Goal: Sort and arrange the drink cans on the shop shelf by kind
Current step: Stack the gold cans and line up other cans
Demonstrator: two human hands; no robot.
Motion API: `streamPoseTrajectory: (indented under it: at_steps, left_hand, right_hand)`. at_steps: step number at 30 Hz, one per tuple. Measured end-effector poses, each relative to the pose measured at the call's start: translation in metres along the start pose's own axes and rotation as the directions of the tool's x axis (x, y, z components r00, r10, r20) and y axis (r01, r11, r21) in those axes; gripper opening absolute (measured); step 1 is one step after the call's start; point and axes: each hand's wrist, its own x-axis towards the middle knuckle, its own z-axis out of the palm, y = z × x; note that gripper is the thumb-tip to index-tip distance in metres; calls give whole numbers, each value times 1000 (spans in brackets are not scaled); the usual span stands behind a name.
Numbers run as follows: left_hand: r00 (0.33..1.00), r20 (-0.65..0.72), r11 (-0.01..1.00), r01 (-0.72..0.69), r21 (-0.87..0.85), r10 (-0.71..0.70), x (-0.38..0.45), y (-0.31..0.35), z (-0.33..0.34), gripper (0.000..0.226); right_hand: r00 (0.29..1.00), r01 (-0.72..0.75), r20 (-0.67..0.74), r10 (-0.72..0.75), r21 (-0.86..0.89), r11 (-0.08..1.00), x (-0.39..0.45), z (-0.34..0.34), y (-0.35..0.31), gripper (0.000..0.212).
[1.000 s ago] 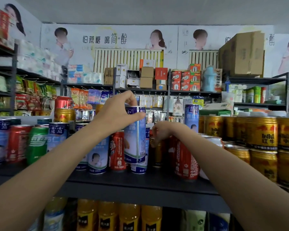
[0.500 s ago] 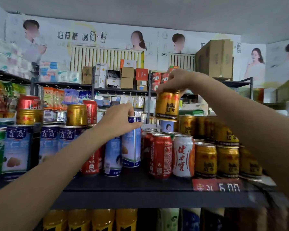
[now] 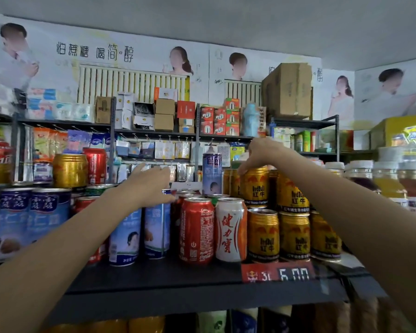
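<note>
head view: right hand (image 3: pixel 262 156) grips gold can (image 3: pixel 256 186) near shelf (image 3: pixel 154 282) edge.

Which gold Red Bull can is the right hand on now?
The upper-tier gold can, stacked on the front-row can beside the white can; the right hand grips its top.

Single head-worn view, facing forward at the can shelf (image 3: pixel 154 280), close, slightly upward
</note>
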Motion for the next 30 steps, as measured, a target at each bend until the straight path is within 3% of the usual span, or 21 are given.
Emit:
streamPoseTrajectory:
  at_steps: [4, 12, 17, 21, 25, 30]
  left_hand:
    - [987, -156, 985, -49, -165, 23, 5, 19, -1, 24]
    - [978, -173, 958, -157, -242, 116, 9, 50, 1, 13]
    - [957, -282, 948, -145, -284, 61, 4, 39, -1, 13]
    - [926, -374, 951, -73, -299, -47, -11, 11, -7, 5]
    - [932, -336, 960, 40, -277, -136, -39, -38, -16, 2]
    - [918, -313, 948, 157, -279, -244, -74, -118, -26, 3]
  right_hand:
    - [1000, 22, 16, -22, 8, 1000, 10, 13, 1, 61]
    - [991, 113, 74, -111, -33, 993, 12, 13, 9, 54]
    - [978, 167, -114, -174, -65, 984, 1, -6, -4, 28]
    - [925, 366, -158, -347, 111, 924, -2, -17, -39, 28]
    - [823, 565, -97, -559, 235, 791, -12, -14, -109, 30]
    - [738, 641, -77, -671, 393, 660, -10, -3, -202, 42]
